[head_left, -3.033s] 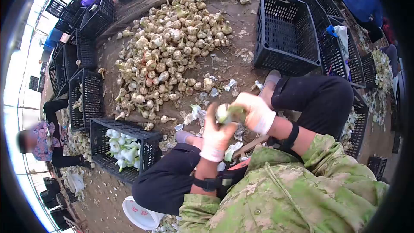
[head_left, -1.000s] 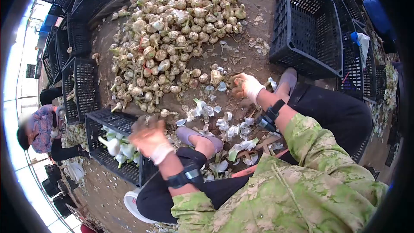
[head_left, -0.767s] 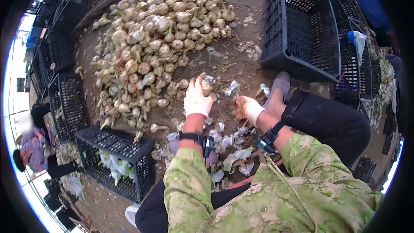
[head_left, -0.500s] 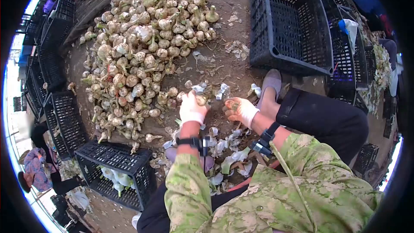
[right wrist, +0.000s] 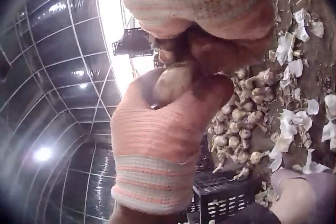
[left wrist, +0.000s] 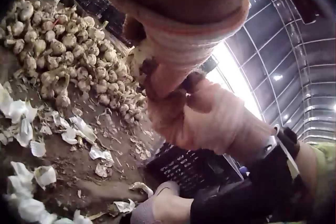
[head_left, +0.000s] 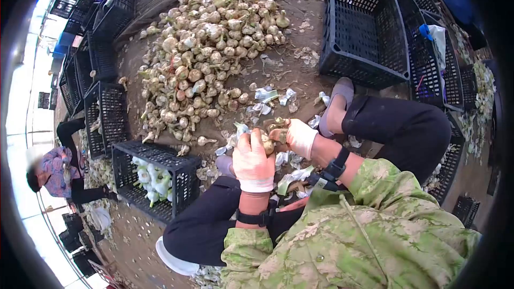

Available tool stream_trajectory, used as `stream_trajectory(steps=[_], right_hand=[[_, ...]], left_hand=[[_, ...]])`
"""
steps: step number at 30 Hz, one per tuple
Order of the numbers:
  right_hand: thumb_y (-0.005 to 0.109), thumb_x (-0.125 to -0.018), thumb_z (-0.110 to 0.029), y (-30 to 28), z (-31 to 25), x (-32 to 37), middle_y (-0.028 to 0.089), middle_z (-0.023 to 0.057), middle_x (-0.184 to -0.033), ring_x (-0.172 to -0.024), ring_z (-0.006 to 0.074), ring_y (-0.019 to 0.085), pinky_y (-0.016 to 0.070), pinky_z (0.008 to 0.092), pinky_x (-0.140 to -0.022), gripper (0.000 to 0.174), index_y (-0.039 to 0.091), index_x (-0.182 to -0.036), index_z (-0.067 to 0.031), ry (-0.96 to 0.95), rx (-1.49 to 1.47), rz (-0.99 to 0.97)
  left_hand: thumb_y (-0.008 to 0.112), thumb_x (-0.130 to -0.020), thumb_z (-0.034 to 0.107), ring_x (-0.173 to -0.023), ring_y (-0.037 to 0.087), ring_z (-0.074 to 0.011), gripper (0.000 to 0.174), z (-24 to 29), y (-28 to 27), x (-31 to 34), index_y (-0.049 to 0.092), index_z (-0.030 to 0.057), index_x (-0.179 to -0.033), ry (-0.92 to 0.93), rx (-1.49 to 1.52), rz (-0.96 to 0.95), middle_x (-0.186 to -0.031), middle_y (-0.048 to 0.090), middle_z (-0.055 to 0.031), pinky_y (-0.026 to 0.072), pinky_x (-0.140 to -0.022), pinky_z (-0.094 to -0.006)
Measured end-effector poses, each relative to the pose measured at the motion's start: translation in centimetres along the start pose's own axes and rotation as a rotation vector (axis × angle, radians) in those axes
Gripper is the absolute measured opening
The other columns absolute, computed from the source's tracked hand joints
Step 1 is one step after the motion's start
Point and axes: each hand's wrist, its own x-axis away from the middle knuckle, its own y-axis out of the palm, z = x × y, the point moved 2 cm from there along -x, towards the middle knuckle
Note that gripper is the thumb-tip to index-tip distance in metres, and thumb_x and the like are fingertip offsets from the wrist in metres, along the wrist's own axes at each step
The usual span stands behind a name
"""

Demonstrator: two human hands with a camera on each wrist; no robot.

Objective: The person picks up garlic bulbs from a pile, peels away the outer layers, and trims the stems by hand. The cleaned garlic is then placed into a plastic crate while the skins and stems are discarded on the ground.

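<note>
In the head view, my gloved left hand (head_left: 253,163) grips an unpeeled garlic bulb (head_left: 269,145) above the littered ground between the legs. My gloved right hand (head_left: 300,136) meets it from the other side, fingers curled and pinching at the bulb. The left wrist view shows both hands joined, with much of the bulb hidden behind the fingers. Between the gloves in the right wrist view, the pale bulb (right wrist: 176,79) shows in part. Beyond the hands lies a large heap of unpeeled garlic bulbs (head_left: 214,48).
A black crate (head_left: 184,182) with peeled white garlic bulbs stands left of the knees. Another black crate (head_left: 367,72) sits ahead right. Loose garlic skins (head_left: 262,108) litter the ground. A white bucket (head_left: 174,259) is beside the left leg. Another person (head_left: 56,171) sits far left.
My left hand has gone from above the crate of peeled garlic to the heap's near edge, then back towards the lap with an unpeeled bulb. The right hand has come against it.
</note>
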Motion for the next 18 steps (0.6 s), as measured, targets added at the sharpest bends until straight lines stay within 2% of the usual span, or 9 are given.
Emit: stream_trajectory(steps=[4,6,8,9,11,13,15,16,18], right_hand=[[0.063,-0.077,-0.003,1.1,0.8,1.9,0.062,0.0033,-0.090,-0.078,0.0138,0.060,0.0510,0.0278,-0.061,0.019,0.060,-0.096,-0.0047,-0.063,0.060,0.000],[0.060,-0.078,0.000,1.3,0.4,2.8,0.062,0.0029,-0.089,-0.077,0.0126,0.060,0.0503,0.0260,-0.064,0.020,0.060,-0.098,-0.0040,-0.150,0.045,-0.089],[0.060,-0.078,-0.001,1.4,-0.4,4.4,0.062,0.0023,-0.088,-0.077,0.0103,0.059,0.0482,0.0223,-0.066,0.022,0.060,-0.099,-0.0038,-0.153,0.320,-0.163],[0.061,-0.079,-0.004,1.4,0.0,4.6,0.062,0.0002,-0.087,-0.074,0.0075,0.057,0.0464,0.0210,-0.065,0.022,0.061,-0.101,-0.0048,-0.172,0.129,-0.227],[0.061,-0.079,-0.005,1.5,-0.1,5.3,0.062,-0.0007,-0.087,-0.072,0.0069,0.056,0.0457,0.0215,-0.064,0.022,0.061,-0.101,-0.0054,-0.217,0.208,-0.217],[0.064,-0.079,-0.014,2.1,-1.0,6.2,0.062,-0.0033,-0.085,-0.072,0.0041,0.052,0.0425,0.0216,-0.060,0.018,0.062,-0.095,-0.0061,-0.187,0.191,-0.108],[0.062,-0.078,-0.008,1.3,-1.3,5.8,0.062,-0.0017,-0.086,-0.072,0.0064,0.053,0.0440,0.0232,-0.062,0.017,0.062,-0.095,-0.0068,-0.205,0.391,-0.088],[0.060,-0.079,-0.004,1.4,-1.1,5.5,0.062,-0.0007,-0.084,-0.069,0.0076,0.054,0.0446,0.0240,-0.061,0.017,0.063,-0.095,-0.0079,-0.231,0.461,-0.101],[0.059,-0.078,-0.001,2.3,0.0,5.7,0.061,0.0016,-0.084,-0.071,0.0110,0.055,0.0464,0.0264,-0.062,0.015,0.062,-0.091,-0.0067,-0.837,1.110,-0.127]], left_hand=[[0.077,-0.049,0.015,-0.086,0.055,-0.0342,0.063,-0.3,-2.2,1.2,0.053,0.0045,-0.107,0.027,0.076,0.055,-0.101,0.052,-0.0177,0.0466,-0.075,-0.0391],[0.077,-0.050,0.017,-0.085,0.058,-0.0311,0.062,-0.9,-3.5,1.5,0.054,0.0029,-0.105,-0.140,0.367,-0.046,-0.101,0.053,-0.0178,0.0482,-0.074,-0.0364],[0.069,-0.060,0.013,-0.087,0.059,-0.0254,0.055,-2.1,-2.3,2.9,0.050,0.0002,-0.109,-0.472,0.986,-0.259,-0.103,0.055,-0.0151,0.0492,-0.074,-0.0342],[0.063,-0.064,0.009,-0.090,0.058,-0.0229,0.051,-2.7,-1.4,3.4,0.048,-0.0010,-0.112,-0.606,1.349,-0.318,-0.103,0.055,-0.0140,0.0495,-0.074,-0.0334],[0.049,-0.075,0.003,-0.096,0.056,-0.0206,0.048,-3.1,0.0,4.0,0.039,-0.0024,-0.122,-0.745,1.930,-0.394,-0.108,0.053,-0.0138,0.0487,-0.079,-0.0319],[0.052,-0.076,0.004,-0.098,0.054,-0.0205,0.051,-3.0,0.7,3.9,0.038,-0.0021,-0.124,-0.692,1.735,-0.342,-0.112,0.051,-0.0136,0.0471,-0.082,-0.0314],[0.055,-0.076,0.004,-0.101,0.053,-0.0204,0.054,-2.3,1.2,3.7,0.036,-0.0018,-0.126,-0.648,1.547,-0.280,-0.115,0.049,-0.0133,0.0455,-0.085,-0.0308],[0.060,-0.074,0.007,-0.102,0.052,-0.0206,0.054,-2.0,1.3,3.6,0.040,-0.0029,-0.123,-0.520,1.279,-0.256,-0.115,0.049,-0.0133,0.0443,-0.086,-0.0307],[0.069,-0.071,0.012,-0.104,0.051,-0.0212,0.053,-1.5,1.1,3.5,0.047,-0.0053,-0.116,-0.270,0.735,-0.202,-0.115,0.049,-0.0134,0.0419,-0.089,-0.0303]])
